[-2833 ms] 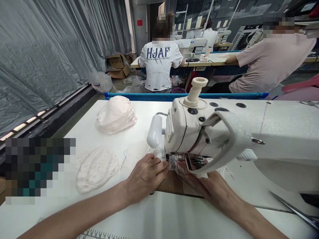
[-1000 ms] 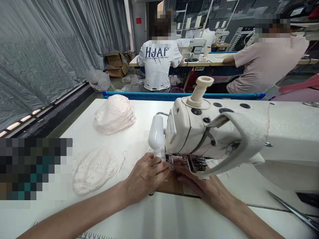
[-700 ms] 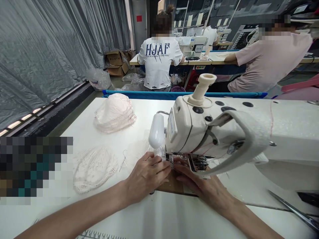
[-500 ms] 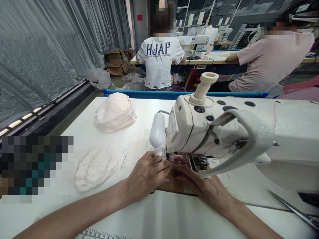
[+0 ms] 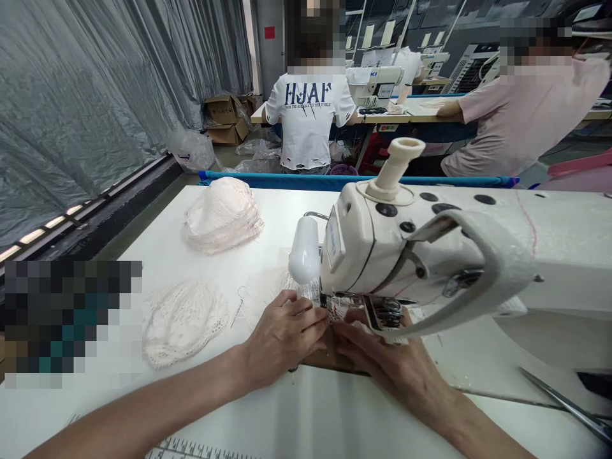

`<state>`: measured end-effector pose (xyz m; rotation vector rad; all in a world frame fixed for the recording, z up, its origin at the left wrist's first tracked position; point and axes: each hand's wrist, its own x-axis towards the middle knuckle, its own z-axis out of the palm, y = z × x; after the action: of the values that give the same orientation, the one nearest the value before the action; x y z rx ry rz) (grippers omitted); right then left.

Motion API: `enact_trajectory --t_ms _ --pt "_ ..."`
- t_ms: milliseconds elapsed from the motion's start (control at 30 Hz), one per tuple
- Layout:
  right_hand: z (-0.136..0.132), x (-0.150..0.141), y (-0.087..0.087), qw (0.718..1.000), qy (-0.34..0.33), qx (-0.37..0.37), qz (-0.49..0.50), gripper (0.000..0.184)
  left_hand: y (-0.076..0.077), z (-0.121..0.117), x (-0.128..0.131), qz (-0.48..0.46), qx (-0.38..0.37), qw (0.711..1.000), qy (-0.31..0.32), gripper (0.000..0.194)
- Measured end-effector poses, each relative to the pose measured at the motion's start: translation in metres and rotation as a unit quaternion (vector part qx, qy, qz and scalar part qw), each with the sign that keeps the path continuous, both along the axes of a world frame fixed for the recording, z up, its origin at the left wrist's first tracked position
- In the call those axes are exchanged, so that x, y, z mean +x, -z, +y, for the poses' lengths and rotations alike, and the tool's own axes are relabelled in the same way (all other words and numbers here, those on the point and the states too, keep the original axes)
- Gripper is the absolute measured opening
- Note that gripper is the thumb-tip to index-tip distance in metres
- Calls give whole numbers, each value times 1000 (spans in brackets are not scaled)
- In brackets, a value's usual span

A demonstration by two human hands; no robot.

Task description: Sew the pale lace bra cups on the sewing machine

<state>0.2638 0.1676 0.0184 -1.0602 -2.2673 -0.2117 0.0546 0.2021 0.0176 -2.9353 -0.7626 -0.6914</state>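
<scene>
White lace fabric lies under the head of a white sewing machine. Just left of the needle area, my left hand presses the lace with bent fingers held together. On the other side, my right hand has its fingers closed at the edge of the lace. The machine's thread guard and head partly hide those right fingertips. A white lamp hangs directly above the fabric. Beside my left forearm lies a flat stack of white lace pieces.
Pale pink cup-shaped pieces are piled at the back left. Scissors lie at the right, and a ruler scale runs along the front edge. Beyond the blue bar, two people sit at another sewing table.
My right fingers have drawn back slightly toward me and curled more at the lace. My left hand stays almost in place. The view has shifted a little.
</scene>
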Motion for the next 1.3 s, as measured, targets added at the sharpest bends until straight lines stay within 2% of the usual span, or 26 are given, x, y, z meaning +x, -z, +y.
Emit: enact_trajectory --t_ms 233,467,767,1100,1300 --pt "-6 -6 -3 998 -39 -18 -51 23 0 0 0 3 3 1000 -1 21" --pt "-8 -6 1 997 -60 7 -55 23 -4 -2 -1 7 34 999 1 17" --pt "-6 -5 5 995 -80 0 -51 23 -4 -3 0 15 69 997 -2 15" --pt "-8 -3 3 996 -74 -22 -54 23 -2 -3 0 13 61 998 -3 20" --pt "-4 -2 4 995 -47 -30 -77 25 0 2 -1 23 58 998 -5 19"
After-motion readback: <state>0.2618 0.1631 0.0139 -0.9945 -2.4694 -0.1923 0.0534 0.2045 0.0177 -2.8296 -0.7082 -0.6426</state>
